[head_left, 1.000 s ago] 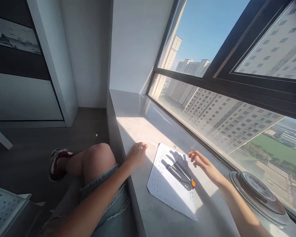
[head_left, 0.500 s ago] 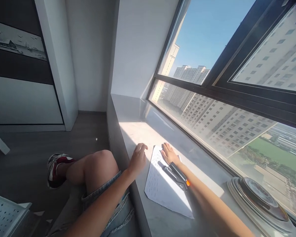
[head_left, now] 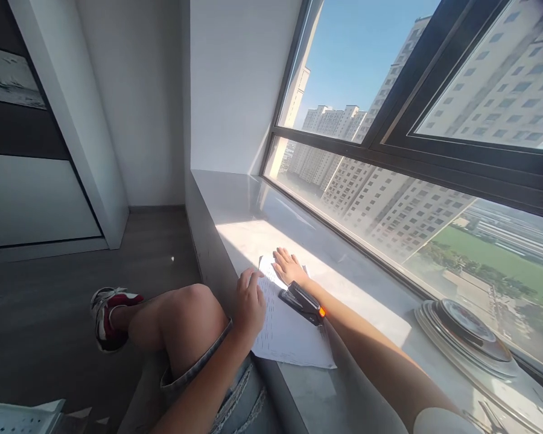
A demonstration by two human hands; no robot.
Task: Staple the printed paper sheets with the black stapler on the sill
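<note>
A white sheet of paper (head_left: 289, 343) with rows of handwriting lies on the windowsill, its left side at the sill's front edge. At that side is my left hand (head_left: 251, 301), fingers bent and closed over the paper's edge; its thumb is hidden. My right hand (head_left: 289, 267) rests flat at the far end of the paper, fingers spread. A black stapler (head_left: 302, 301) with an orange end lies on the paper alongside my right wrist and forearm. More paper seems to show beside the right wrist, but I cannot tell how many sheets there are.
A stack of plates (head_left: 473, 343) stands on the sill to the right, near the window frame (head_left: 371, 154). At the lower right is a white rounded object (head_left: 441, 422). My bent knee (head_left: 196, 313) is beside the sill. A white perforated basket (head_left: 20, 416) is at lower left.
The paper, stapler and right hand have shifted left toward the sill's front edge. My left hand has come to the paper's side with its fingers bent. The view has turned slightly.
</note>
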